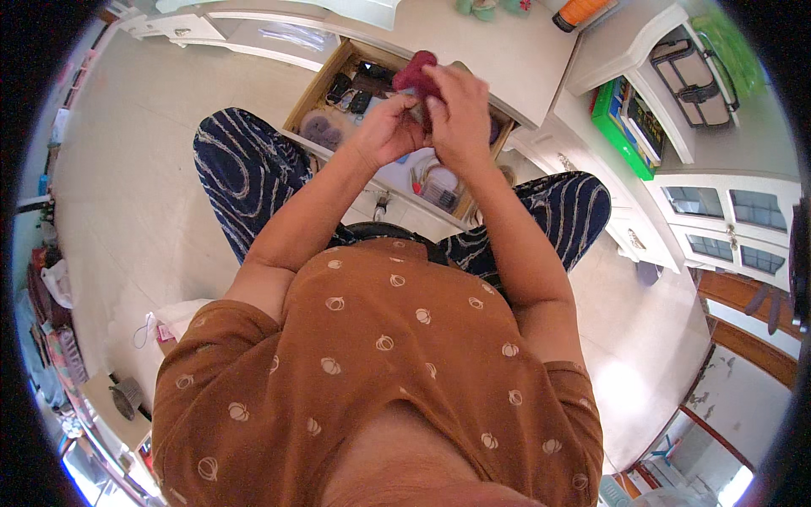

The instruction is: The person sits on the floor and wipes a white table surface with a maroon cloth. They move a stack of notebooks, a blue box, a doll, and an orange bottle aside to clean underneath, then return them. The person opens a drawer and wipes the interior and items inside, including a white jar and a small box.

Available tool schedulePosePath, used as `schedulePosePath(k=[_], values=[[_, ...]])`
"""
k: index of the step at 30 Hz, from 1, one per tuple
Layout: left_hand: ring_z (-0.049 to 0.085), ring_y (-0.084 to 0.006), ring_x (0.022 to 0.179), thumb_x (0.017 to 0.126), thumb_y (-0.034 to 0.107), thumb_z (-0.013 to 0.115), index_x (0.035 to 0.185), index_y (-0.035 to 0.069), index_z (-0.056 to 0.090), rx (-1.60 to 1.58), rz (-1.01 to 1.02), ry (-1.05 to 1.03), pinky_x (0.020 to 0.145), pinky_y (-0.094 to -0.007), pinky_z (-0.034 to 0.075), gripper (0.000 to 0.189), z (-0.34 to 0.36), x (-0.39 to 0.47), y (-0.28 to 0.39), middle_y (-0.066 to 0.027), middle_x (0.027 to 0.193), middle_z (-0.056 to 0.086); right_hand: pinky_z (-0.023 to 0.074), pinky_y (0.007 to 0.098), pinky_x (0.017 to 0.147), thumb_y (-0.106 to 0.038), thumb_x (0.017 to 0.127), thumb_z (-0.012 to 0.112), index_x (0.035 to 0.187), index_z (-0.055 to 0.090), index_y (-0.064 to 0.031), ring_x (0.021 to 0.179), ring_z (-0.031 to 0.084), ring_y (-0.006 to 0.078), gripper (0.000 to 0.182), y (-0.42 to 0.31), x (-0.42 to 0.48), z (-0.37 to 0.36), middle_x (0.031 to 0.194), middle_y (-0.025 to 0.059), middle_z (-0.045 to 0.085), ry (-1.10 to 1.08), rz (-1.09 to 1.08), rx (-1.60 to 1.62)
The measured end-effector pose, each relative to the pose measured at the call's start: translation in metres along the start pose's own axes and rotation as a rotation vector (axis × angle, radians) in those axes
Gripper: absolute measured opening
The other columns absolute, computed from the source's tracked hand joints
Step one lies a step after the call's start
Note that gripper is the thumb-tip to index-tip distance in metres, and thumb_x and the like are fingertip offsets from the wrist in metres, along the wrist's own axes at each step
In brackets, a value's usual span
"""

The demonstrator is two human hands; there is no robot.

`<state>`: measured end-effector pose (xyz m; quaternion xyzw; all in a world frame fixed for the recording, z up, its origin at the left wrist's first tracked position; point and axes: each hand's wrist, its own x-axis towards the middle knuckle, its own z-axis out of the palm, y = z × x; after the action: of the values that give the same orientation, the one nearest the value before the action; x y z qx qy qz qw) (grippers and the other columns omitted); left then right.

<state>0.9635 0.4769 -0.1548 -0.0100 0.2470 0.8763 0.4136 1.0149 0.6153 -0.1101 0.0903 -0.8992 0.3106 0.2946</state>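
Note:
Both hands meet over an open drawer [293,121] in front of me. My right hand [459,108] grips a dark red cloth bundle [415,71], perhaps rolled socks, that sticks up past the fingers. Close against it, my left hand [393,130] has its thumb and fingers bent at the bundle's lower part; the fingers hide what they touch there. Below the hands, the drawer holds a purple-grey fuzzy bundle [321,128] at the left and several small black items [361,101] at the back. Coiled pale cord [434,166] and a small clear box [440,193] lie at the front right.
A white tabletop [500,63] extends above the drawer. To the right, books and a green folder [611,127] stand in an open shelf, with a beige bag [694,82] beyond. My knees in dark patterned trousers [237,165] flank the drawer.

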Motion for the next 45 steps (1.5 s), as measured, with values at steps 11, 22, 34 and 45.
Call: schedulePosePath(k=[11, 22, 34, 45], values=[[0.065, -0.0193, 0.082, 0.092, 0.019, 0.066, 0.121, -0.002, 0.059, 0.689, 0.177, 0.008, 0.074, -0.0354, 0.056, 0.037, 0.023, -0.030, 0.002, -0.0091, 0.099, 0.065, 0.0543, 0.0336, 0.080, -0.011, 0.092, 0.061, 0.118, 0.064, 0.0004, 0.088, 0.066, 0.0225, 0.029, 0.063, 0.011, -0.058, 0.103, 0.0117, 0.069, 0.496, 0.446, 0.456], [0.061, -0.0158, 0.079, 0.082, 0.016, 0.073, 0.118, 0.001, 0.061, 0.991, 0.286, 0.009, 0.073, -0.0294, 0.051, 0.041, 0.021, -0.036, 0.003, -0.0049, 0.091, 0.063, 0.0507, 0.0413, 0.091, -0.014, 0.083, 0.066, 0.114, 0.070, -0.0098, 0.101, 0.062, 0.0343, 0.031, 0.044, 0.004, -0.040, 0.106, 0.0165, 0.065, 0.257, 0.227, 0.004], [0.061, -0.0331, 0.103, 0.071, 0.009, 0.073, 0.123, 0.008, 0.059, 1.710, 0.845, -0.032, 0.091, -0.0391, 0.050, 0.054, 0.024, -0.036, 0.004, -0.0134, 0.109, 0.060, 0.0519, 0.0343, 0.085, -0.016, 0.085, 0.068, 0.114, 0.068, -0.0050, 0.094, 0.067, 0.0258, 0.030, 0.035, -0.015, -0.048, 0.103, 0.0128, 0.069, -0.263, 0.301, 0.302], [0.061, -0.0120, 0.096, 0.086, 0.018, 0.076, 0.124, 0.005, 0.058, 0.611, 0.367, -0.021, 0.082, -0.0251, 0.049, 0.043, 0.022, -0.036, 0.029, -0.0023, 0.109, 0.066, 0.0507, 0.0311, 0.087, -0.011, 0.088, 0.068, 0.121, 0.062, -0.0026, 0.097, 0.062, 0.0165, 0.035, 0.003, -0.028, -0.021, 0.109, 0.0060, 0.066, -0.182, 0.790, 1.086]])
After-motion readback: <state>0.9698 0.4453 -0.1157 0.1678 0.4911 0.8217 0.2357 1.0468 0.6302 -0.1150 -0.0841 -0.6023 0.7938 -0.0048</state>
